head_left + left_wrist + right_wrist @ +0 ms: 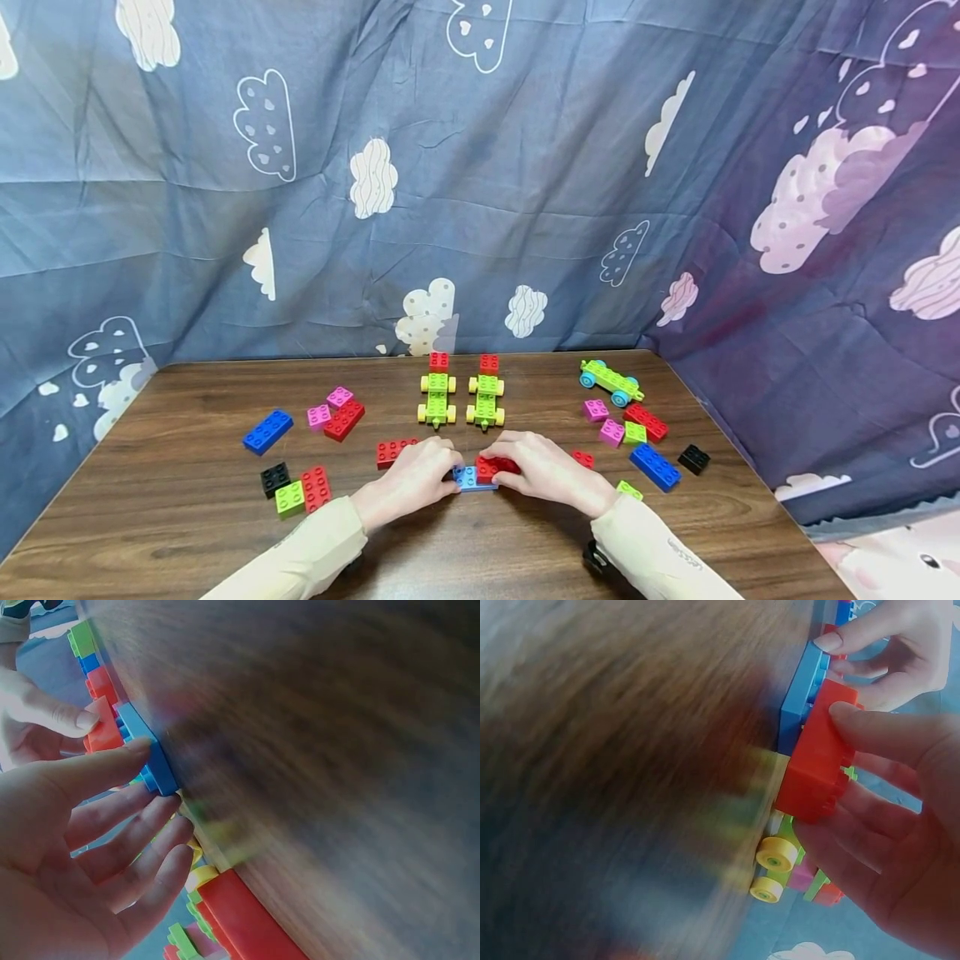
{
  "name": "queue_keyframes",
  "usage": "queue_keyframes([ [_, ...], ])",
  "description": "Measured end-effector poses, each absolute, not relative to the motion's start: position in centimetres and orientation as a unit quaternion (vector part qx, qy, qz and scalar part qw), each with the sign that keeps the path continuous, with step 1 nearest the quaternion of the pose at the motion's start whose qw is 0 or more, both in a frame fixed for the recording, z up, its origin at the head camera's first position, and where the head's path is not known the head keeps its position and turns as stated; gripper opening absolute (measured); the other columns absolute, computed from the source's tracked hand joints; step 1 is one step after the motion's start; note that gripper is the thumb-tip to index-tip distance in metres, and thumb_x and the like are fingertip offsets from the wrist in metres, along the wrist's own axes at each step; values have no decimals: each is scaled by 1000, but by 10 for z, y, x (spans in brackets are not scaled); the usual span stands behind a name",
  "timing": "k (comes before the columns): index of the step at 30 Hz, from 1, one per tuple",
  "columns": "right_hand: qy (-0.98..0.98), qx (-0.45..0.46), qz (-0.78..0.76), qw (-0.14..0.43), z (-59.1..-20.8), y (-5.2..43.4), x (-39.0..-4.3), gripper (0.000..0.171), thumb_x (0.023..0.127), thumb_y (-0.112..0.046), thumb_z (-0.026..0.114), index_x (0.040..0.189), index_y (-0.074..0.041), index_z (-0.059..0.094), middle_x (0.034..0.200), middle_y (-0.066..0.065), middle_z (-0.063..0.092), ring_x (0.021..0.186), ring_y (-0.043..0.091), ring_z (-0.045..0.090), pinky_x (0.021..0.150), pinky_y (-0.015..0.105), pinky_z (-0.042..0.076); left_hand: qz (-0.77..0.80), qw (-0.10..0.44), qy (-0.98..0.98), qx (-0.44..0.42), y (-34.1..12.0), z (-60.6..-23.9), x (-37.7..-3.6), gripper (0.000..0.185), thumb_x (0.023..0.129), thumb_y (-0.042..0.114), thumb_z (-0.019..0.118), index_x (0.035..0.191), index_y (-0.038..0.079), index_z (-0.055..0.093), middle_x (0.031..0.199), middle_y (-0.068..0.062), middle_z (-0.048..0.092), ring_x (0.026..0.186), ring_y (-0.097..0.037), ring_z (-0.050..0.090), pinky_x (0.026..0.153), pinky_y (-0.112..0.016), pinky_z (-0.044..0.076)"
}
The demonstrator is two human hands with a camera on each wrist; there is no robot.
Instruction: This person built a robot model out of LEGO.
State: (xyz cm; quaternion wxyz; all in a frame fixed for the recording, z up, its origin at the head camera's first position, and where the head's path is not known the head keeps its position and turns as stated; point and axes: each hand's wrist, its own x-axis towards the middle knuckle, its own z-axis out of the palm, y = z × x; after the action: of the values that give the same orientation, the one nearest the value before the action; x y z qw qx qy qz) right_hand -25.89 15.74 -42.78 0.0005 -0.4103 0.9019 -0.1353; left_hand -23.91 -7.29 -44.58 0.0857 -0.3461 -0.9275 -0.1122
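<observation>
Low on the table at the middle lies a light blue brick (467,478), studs up. My left hand (412,477) pinches its left end, the thumb on the near side in the left wrist view. A long red brick (817,754) overlaps the blue brick's right part and sticks out past its right end. My right hand (543,468) grips this red brick with thumb and fingers. The right wrist view shows it tilted over the blue brick's studs. Just beyond my left hand is another red brick (393,452), partly covered by that hand.
Behind my hands stand two green car bases with yellow wheels, one left (437,402) and one right (486,404). A green car base with blue wheels (611,383) is back right. Loose bricks lie on both sides, including blue ones (267,432) and a black one (693,458).
</observation>
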Motion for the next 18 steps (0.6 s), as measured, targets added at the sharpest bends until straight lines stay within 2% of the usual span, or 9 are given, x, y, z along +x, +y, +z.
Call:
queue_keyframes([
  [18,890,-439,-117,-28,-426,156,-257,24,92,-22,71,114,-12,72,104,-2,69,90,7,64,80,26,56,-124,66,-930,-340,-72,-445,-241,13,81,24,82,88,15,76,81,3,67,75,-10,57,59,-23,48],
])
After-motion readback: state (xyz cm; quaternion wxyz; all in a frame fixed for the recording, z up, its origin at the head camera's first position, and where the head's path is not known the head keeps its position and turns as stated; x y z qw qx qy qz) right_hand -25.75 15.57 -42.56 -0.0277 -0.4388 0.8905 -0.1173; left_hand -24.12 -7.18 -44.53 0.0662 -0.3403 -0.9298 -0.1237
